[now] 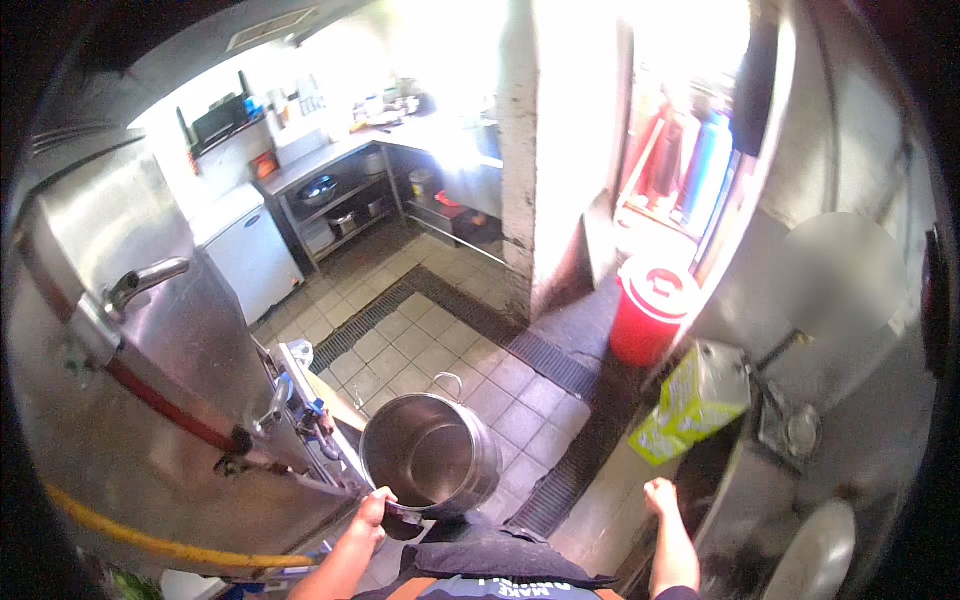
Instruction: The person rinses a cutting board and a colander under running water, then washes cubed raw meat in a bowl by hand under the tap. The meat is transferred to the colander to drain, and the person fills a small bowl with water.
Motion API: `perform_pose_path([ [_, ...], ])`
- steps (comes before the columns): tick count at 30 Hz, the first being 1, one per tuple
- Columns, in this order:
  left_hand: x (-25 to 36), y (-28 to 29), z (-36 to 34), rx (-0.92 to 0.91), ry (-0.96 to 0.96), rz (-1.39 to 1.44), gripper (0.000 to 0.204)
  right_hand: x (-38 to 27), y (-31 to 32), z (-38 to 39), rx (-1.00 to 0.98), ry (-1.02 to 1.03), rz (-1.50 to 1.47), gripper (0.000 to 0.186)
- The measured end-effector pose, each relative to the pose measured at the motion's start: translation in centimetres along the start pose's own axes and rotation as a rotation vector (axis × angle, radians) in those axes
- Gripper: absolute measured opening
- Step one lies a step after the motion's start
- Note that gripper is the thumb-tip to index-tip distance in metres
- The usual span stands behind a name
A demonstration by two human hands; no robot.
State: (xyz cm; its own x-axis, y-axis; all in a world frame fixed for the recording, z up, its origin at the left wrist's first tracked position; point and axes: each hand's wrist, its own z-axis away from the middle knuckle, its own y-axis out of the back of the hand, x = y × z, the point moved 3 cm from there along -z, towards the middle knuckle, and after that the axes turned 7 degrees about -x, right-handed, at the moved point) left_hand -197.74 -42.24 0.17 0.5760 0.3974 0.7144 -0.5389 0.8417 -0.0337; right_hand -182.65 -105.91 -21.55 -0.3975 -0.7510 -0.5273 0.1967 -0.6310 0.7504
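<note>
A large stainless steel stockpot [385,448] is in front of me, its wide mouth facing up. Its inside looks bare, and one loop handle [450,383] sticks out on the far side. My left hand [374,508] is closed around the handle on the pot's near left side. Away from the pot, at the lower right, my right hand [660,495] hangs with its fingers curled in and nothing visible in them. A dark apron [480,553] covers my front below the pot.
Steel cabinet doors [170,270] with protruding handles line the left, near a white chest freezer [252,250]. Shelves with pots stand under a steel counter [330,160]. Right of a pillar [518,150] are a red lidded bin [645,320] and a yellow-green box [690,400]. Drain grates [560,365] cross the tiled floor.
</note>
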Motion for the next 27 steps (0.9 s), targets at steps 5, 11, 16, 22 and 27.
perform_pose_path([
  [5, 4.7, -0.8, -11.1, 0.012, 0.027, 0.257, 0.014, -24.8, 6.9, -14.5, 0.112, 0.163, 0.123, 0.023],
  [11, 11.6, -3.5, -26.8, -0.026, 0.062, 0.465, 0.015, -26.2, -3.2, -27.1, -0.332, 0.078, 0.282, 0.022],
  [16, 17.1, -0.1, -37.3, 0.124, 0.119, 0.521, 0.016, -30.9, -11.8, -27.8, -0.949, -0.319, 0.608, 0.028],
  [22, 28.1, 0.7, -49.0, 0.201, 0.145, 0.590, 0.021, -41.8, -14.4, -48.4, -0.942, -0.431, 0.464, 0.033],
  [27, 48.2, -4.7, -54.8, 0.299, 0.009, 0.571, 0.024, -70.8, -19.1, -70.2, -0.599, 0.232, 0.637, 0.030],
])
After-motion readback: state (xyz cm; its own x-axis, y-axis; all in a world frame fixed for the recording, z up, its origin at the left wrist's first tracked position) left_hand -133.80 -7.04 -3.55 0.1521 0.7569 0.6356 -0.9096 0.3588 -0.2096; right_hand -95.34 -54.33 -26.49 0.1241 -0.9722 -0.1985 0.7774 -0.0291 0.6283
